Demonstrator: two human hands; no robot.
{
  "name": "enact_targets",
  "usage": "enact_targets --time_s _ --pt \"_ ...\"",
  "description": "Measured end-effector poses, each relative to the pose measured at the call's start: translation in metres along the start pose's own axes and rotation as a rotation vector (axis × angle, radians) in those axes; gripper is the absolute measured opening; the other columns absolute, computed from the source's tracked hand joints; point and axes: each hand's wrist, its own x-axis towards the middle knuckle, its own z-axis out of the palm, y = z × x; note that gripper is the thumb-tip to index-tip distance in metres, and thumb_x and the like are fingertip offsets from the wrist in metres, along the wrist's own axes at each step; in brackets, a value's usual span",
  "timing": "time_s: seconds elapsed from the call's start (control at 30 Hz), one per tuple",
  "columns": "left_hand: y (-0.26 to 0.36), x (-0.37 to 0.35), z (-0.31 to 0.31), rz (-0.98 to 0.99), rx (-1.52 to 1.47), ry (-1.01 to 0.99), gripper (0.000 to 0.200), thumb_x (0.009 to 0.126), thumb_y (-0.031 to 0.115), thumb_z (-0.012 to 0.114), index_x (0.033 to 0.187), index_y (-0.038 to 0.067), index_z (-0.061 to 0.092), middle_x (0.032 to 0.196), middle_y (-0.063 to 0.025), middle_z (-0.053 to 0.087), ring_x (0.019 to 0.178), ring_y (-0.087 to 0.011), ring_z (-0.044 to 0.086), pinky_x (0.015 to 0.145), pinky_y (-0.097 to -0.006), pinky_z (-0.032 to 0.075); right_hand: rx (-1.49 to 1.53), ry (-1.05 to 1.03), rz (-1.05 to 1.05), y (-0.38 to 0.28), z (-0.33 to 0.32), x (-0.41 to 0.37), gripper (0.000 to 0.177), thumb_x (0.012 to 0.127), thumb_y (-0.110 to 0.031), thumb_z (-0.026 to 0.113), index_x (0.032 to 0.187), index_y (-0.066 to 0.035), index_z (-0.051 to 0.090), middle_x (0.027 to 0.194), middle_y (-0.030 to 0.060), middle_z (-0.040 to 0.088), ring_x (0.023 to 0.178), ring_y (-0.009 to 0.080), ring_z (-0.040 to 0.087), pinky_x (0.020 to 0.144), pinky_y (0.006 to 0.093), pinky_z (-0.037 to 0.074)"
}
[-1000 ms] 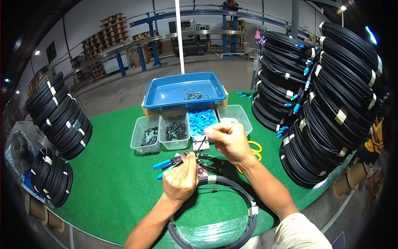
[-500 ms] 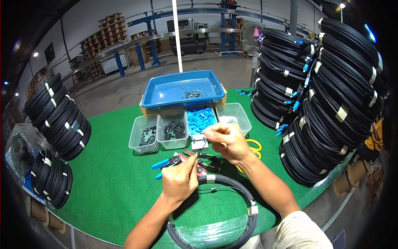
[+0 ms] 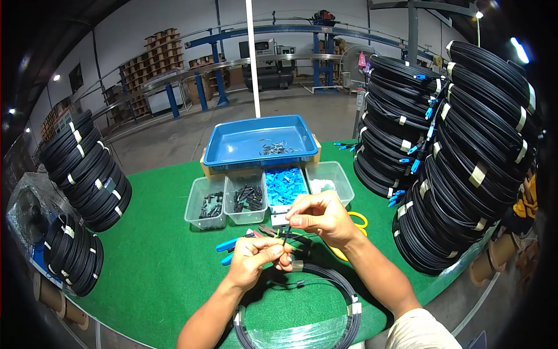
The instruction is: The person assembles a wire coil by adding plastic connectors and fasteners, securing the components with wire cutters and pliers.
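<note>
My left hand [image 3: 256, 260] pinches a thin black cable [image 3: 286, 236] between thumb and fingers. Just above and to the right, my right hand [image 3: 323, 220] is closed in a pinch on the upper part of the same cable. Below the hands lies a coil of black cable [image 3: 337, 276], wrapped with white tape and clear film. A small black fitting [image 3: 300, 284] sits on a cable strand inside the coil. Behind my hands are a blue-handled tool [image 3: 228, 245], partly covered cutting pliers [image 3: 268, 230] and scissors with yellow handles [image 3: 361, 218]. A white block [image 3: 279, 220] is partly hidden.
Clear bins hold black parts [image 3: 249, 199], blue connectors [image 3: 285, 184] and white pieces [image 3: 323, 185]. Behind them stands a blue tray [image 3: 232, 156] with scraps. Tall stacks of black cable coils rise at the right [image 3: 476, 157] and left [image 3: 87, 168] of the green table [image 3: 151, 250].
My left hand has turned, its fingers now curled around the cable. My right hand is slightly lower in view. The whole scene has shifted down a little as the camera tilts.
</note>
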Motion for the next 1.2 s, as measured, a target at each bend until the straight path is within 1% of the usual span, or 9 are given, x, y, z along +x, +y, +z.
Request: enact_targets --time_s 0.17,0.3,0.37,0.5,0.7,0.83,0.97,1.13,1.2 --pt "-0.006 0.0 -0.002 -0.043 -0.121 -0.015 0.027 0.095 0.018 0.062 0.104 -0.008 0.066 0.081 -0.0112 0.069 0.071 -0.0202 0.069 0.065 -0.0269 0.053 0.376 0.066 -0.001 -0.008 -0.013 0.0 0.016 0.087 -0.012 0.072 0.098 -0.001 0.071 0.074 -0.0025 0.06 0.05 0.0017 0.042 0.044 0.0182 0.028" --pt "-0.009 0.0 -0.002 -0.075 -0.187 -0.034 0.028 0.095 0.019 0.063 0.103 -0.008 0.064 0.079 -0.0104 0.067 0.071 -0.0209 0.069 0.066 -0.0276 0.053 0.052 -0.021 0.102 -0.01 -0.004 -0.005 0.026 0.085 -0.017 0.076 0.106 -0.002 0.071 0.074 -0.0019 0.062 0.052 0.0011 0.043 0.045 0.0178 0.028" --pt "-0.01 -0.001 -0.002 -0.094 -0.198 -0.049 0.028 0.095 0.02 0.063 0.103 -0.007 0.063 0.079 -0.01 0.066 0.071 -0.0213 0.069 0.066 -0.0281 0.053 -0.006 -0.013 0.09 -0.004 0.006 -0.004 0.022 0.083 -0.017 0.078 0.098 -0.001 0.073 0.071 -0.0017 0.063 0.054 0.0008 0.044 0.045 0.0191 0.028" --pt "-0.012 0.0 -0.004 -0.094 -0.247 -0.065 0.026 0.095 0.019 0.064 0.103 -0.006 0.063 0.079 -0.0095 0.065 0.071 -0.0222 0.069 0.066 -0.0292 0.054 0.307 0.124 0.031 -0.006 -0.005 -0.001 0.017 0.085 -0.015 0.075 0.091 0.001 0.072 0.067 -0.0041 0.057 0.048 0.002 0.037 0.043 0.0193 0.026" --pt "-0.014 0.002 -0.008 -0.109 -0.223 -0.068 0.027 0.096 0.021 0.061 0.104 -0.005 0.063 0.079 -0.0096 0.065 0.071 -0.0221 0.069 0.066 -0.028 0.053 0.001 0.044 0.089 -0.009 -0.01 -0.005 0.021 0.084 -0.017 0.076 0.098 -0.002 0.072 0.071 -0.0024 0.062 0.053 0.0006 0.042 0.045 0.018 0.028" --pt "-0.014 0.002 -0.006 -0.123 -0.172 -0.063 0.028 0.097 0.022 0.061 0.105 -0.005 0.062 0.078 -0.0093 0.065 0.072 -0.0214 0.069 0.065 -0.028 0.052 -0.081 0.056 0.07 -0.004 -0.001 -0.006 0.017 0.081 -0.016 0.079 0.089 -0.002 0.074 0.076 0.0003 0.067 0.06 0.0014 0.051 0.048 0.019 0.032" --pt "-0.008 0.001 -0.006 -0.078 -0.105 -0.038 0.025 0.097 0.019 0.06 0.104 -0.005 0.063 0.077 -0.0095 0.067 0.072 -0.02 0.069 0.064 -0.027 0.052 0.192 0.228 0.029 -0.012 -0.013 -0.004 0.011 0.085 -0.012 0.074 0.089 -0.002 0.072 0.066 -0.004 0.058 0.046 0.0007 0.038 0.043 0.0177 0.026" --pt "-0.007 0.003 -0.005 -0.055 -0.047 -0.034 0.026 0.098 0.019 0.06 0.104 -0.005 0.064 0.078 -0.0076 0.068 0.072 -0.0169 0.07 0.061 -0.0244 0.051 -0.04 0.129 0.089 -0.012 -0.005 -0.009 0.026 0.08 -0.013 0.077 0.098 0.004 0.07 0.068 -0.0017 0.056 0.049 0.0029 0.038 0.044 0.0192 0.026" --pt "-0.009 0.003 -0.004 -0.043 -0.023 -0.035 0.026 0.098 0.019 0.059 0.104 -0.005 0.065 0.077 -0.0074 0.068 0.072 -0.0167 0.07 0.061 -0.0243 0.051 -0.126 0.136 0.099 -0.008 0.0 -0.008 0.019 0.08 -0.011 0.076 0.092 0.002 0.071 0.07 -0.0005 0.059 0.051 0.0035 0.04 0.045 0.0204 0.027"
